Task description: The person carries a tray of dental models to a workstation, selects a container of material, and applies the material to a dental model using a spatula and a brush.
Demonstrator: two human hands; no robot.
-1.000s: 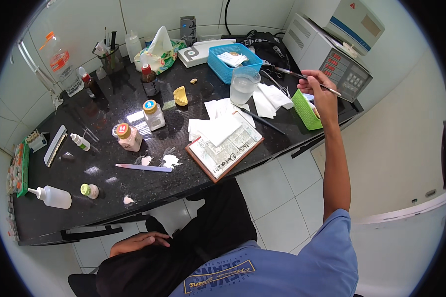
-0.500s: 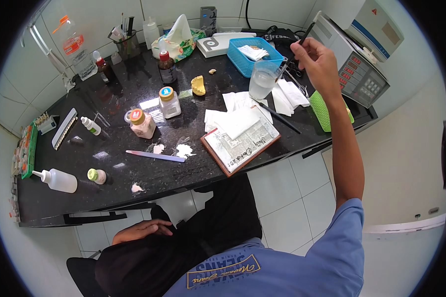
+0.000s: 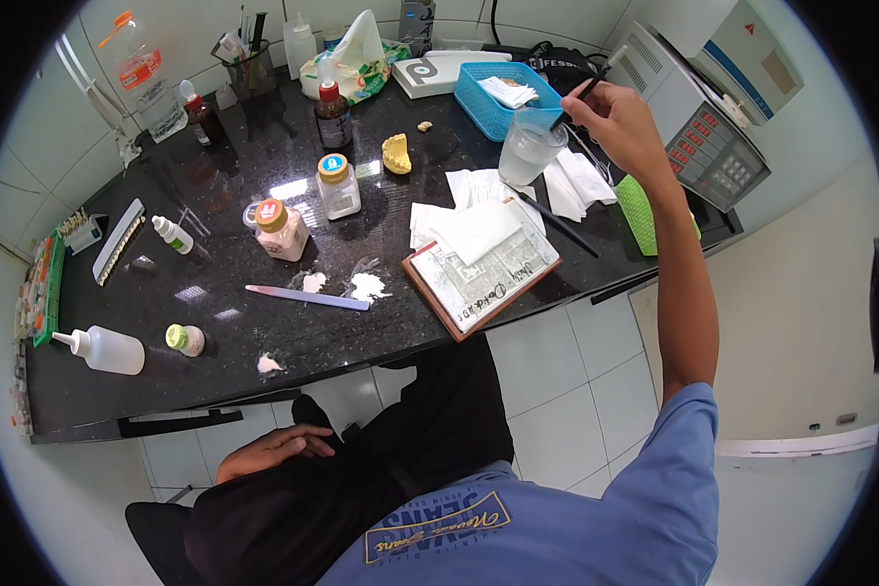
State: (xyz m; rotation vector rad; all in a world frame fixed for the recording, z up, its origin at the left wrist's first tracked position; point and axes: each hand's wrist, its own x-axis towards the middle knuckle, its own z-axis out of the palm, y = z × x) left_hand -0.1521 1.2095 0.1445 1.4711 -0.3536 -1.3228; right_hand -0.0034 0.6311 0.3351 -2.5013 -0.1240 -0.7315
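Over the clear glass of cloudy water (image 3: pixel 527 161), my right hand (image 3: pixel 617 125) pinches a slim dark-handled brush (image 3: pixel 584 90). The brush slants down, its lower end at the glass's rim; the tip is hard to make out. My left hand (image 3: pixel 281 449) lies on my thigh, fingers loosely extended and holding nothing. Beside the glass, white tissues (image 3: pixel 576 186) and a second dark-handled tool (image 3: pixel 568 227) lie on the counter. A brown-edged mixing tray (image 3: pixel 488 278) with folded white paper (image 3: pixel 477 232) on top sits nearer me.
Lidded powder jars (image 3: pixel 339 190), a lilac spatula (image 3: pixel 313 297) and small white powder heaps (image 3: pixel 368 286) occupy the black counter (image 3: pixel 166 391). A yellow cast piece (image 3: pixel 397 154), blue basket (image 3: pixel 469 98) and green mesh tray (image 3: pixel 639 217) stand farther right, near a machine with red displays (image 3: pixel 718 151).
My right hand has come lower and closer to the glass with the brush. My left hand stays on my thigh. The whole view has shifted slightly.
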